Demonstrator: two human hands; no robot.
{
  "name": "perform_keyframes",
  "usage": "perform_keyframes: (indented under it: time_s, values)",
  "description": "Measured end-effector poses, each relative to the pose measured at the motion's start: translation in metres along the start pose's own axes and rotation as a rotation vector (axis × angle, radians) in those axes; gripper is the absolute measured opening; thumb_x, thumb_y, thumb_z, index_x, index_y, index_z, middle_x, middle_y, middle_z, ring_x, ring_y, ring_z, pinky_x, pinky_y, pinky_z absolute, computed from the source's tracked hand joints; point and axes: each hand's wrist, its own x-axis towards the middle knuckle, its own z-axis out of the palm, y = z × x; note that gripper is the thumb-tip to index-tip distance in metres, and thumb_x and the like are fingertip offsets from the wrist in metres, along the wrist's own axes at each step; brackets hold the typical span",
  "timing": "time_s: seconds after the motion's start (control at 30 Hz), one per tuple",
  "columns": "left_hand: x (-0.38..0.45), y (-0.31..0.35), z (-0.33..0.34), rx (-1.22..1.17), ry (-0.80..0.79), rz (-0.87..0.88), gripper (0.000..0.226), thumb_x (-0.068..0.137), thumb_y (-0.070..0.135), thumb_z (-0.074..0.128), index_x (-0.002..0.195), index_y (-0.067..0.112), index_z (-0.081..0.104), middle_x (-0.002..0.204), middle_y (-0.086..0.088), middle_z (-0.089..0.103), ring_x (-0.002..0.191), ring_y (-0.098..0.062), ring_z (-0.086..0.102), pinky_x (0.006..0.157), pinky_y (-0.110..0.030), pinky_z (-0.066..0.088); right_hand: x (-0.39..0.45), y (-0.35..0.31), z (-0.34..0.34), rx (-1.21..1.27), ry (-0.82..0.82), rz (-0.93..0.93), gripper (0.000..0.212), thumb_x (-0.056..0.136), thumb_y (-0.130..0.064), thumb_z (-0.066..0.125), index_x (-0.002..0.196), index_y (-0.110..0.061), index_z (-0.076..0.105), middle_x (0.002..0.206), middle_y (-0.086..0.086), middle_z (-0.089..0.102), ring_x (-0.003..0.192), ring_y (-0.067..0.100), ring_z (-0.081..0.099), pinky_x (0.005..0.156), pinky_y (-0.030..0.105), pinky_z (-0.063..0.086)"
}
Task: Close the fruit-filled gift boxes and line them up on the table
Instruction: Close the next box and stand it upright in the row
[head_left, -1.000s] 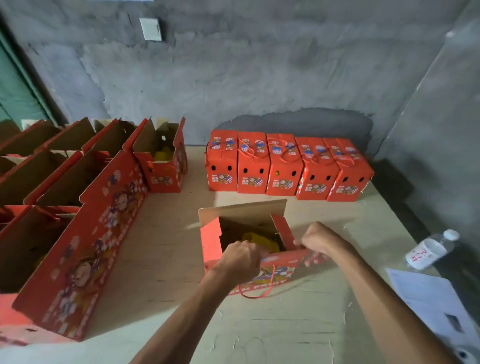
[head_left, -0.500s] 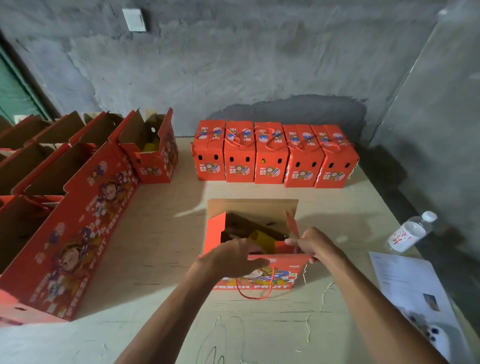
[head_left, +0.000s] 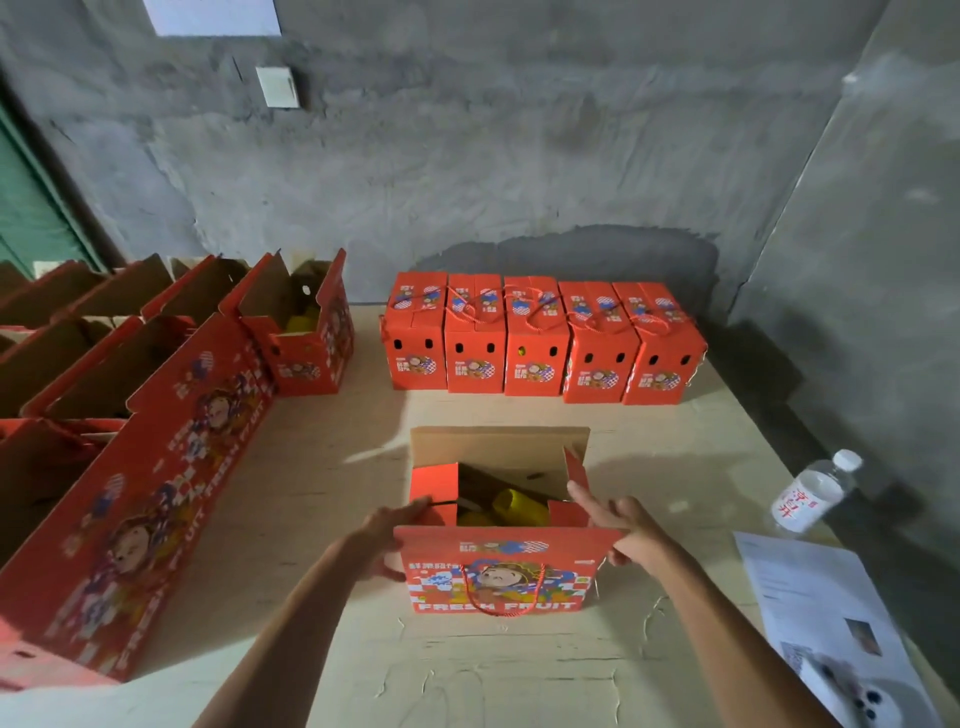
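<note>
5 closed red cardboard gift boxes (head_left: 543, 340) lined up beyond open red fruit box (head_left: 498, 519) at table (head_left: 467, 670) centre. Left hand (head_left: 389, 540), right hand (head_left: 631, 530): fingers straight, pressing its side flaps. More open boxes (head_left: 130, 389) left of it wait.

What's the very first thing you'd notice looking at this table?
Probably the open red gift box in the middle, yellow fruit showing inside, with the left hand and right hand at its sides. Behind it, five closed boxes line the wall; more open boxes crowd the left.
</note>
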Motion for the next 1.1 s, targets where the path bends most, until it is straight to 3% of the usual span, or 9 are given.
perform_keyframes:
  time_s: [0.07,0.23,0.37,0.47,0.63,0.83,0.93,1.03,1.1]
  values:
    - [0.003,-0.007,0.0,-0.025,-0.078,-0.026,0.058,0.098,0.055,0.055,0.124,0.004,0.062,0.123,-0.024,0.068,0.12,-0.043,0.058,0.101,-0.066,0.045,0.0,0.002,-0.001,0.044,-0.008,0.044,0.082,0.075,-0.089,0.054,0.081,-0.007,0.06,0.061,0.009,0.067,0.047,0.02,0.057,0.043,0.021,0.043]
    - [0.019,-0.017,-0.003,-0.043,-0.127,-0.004,0.06,0.099,0.06,0.05,0.132,0.011,0.059,0.114,-0.021,0.071,0.114,-0.042,0.063,0.096,-0.07,0.049,0.008,0.005,0.008,0.125,0.092,0.069,0.061,0.078,-0.062,0.079,0.078,-0.002,0.065,0.056,0.01,0.066,0.04,0.021,0.056,0.039,0.024,0.043]
    - [0.023,-0.02,-0.004,-0.095,-0.097,0.03,0.052,0.097,0.057,0.056,0.124,0.013,0.067,0.113,-0.021,0.073,0.11,-0.041,0.066,0.082,-0.066,0.058,0.009,0.004,0.014,0.068,0.181,0.059,0.065,0.079,-0.065,0.077,0.097,-0.004,0.065,0.084,0.011,0.077,0.073,0.028,0.076,0.061,0.039,0.064]
    - [0.024,-0.023,-0.002,-0.136,-0.069,0.036,0.052,0.094,0.053,0.064,0.122,0.01,0.069,0.116,-0.024,0.07,0.108,-0.042,0.067,0.074,-0.059,0.062,0.002,0.012,0.024,0.207,0.12,0.014,0.055,0.09,-0.056,0.07,0.12,-0.011,0.063,0.106,0.015,0.074,0.094,0.035,0.074,0.081,0.056,0.062]
    - [0.014,-0.028,0.003,-0.236,-0.033,0.008,0.044,0.092,0.044,0.071,0.119,0.01,0.069,0.123,-0.025,0.065,0.107,-0.042,0.067,0.06,-0.045,0.063,-0.004,0.013,0.019,0.117,0.09,-0.039,0.056,0.096,-0.052,0.064,0.108,0.002,0.071,0.101,0.026,0.075,0.093,0.041,0.074,0.084,0.062,0.059]
    - [0.003,-0.046,0.003,-0.193,0.043,0.004,0.04,0.092,0.043,0.073,0.118,0.012,0.069,0.12,-0.023,0.064,0.1,-0.041,0.069,0.059,-0.044,0.063,-0.013,0.03,0.021,0.129,0.085,-0.018,0.048,0.089,-0.053,0.074,0.098,-0.006,0.075,0.09,0.021,0.076,0.085,0.039,0.076,0.071,0.061,0.062]
    - [-0.005,-0.044,0.007,-0.127,0.15,0.046,0.052,0.086,0.054,0.076,0.104,0.005,0.072,0.099,-0.018,0.071,0.086,-0.032,0.072,0.052,-0.04,0.06,-0.012,0.035,0.027,0.197,0.137,-0.008,0.032,0.086,-0.051,0.078,0.09,-0.019,0.077,0.079,0.008,0.075,0.079,0.031,0.076,0.07,0.056,0.064]
    - [-0.009,-0.056,0.005,-0.015,0.362,0.353,0.061,0.084,0.058,0.075,0.107,0.002,0.072,0.095,-0.005,0.072,0.083,-0.022,0.067,0.067,-0.031,0.054,-0.016,0.046,0.031,0.143,0.251,-0.146,0.028,0.088,-0.051,0.075,0.093,-0.024,0.081,0.075,-0.008,0.073,0.077,0.018,0.071,0.066,0.03,0.057]
    - [-0.014,-0.069,0.005,-0.109,0.417,0.585,0.039,0.096,0.037,0.072,0.122,0.008,0.07,0.113,0.002,0.073,0.099,-0.021,0.07,0.074,-0.021,0.053,-0.021,0.054,0.031,0.177,0.315,-0.265,0.024,0.092,-0.044,0.074,0.106,-0.024,0.08,0.088,-0.012,0.077,0.084,0.012,0.072,0.066,0.025,0.053]
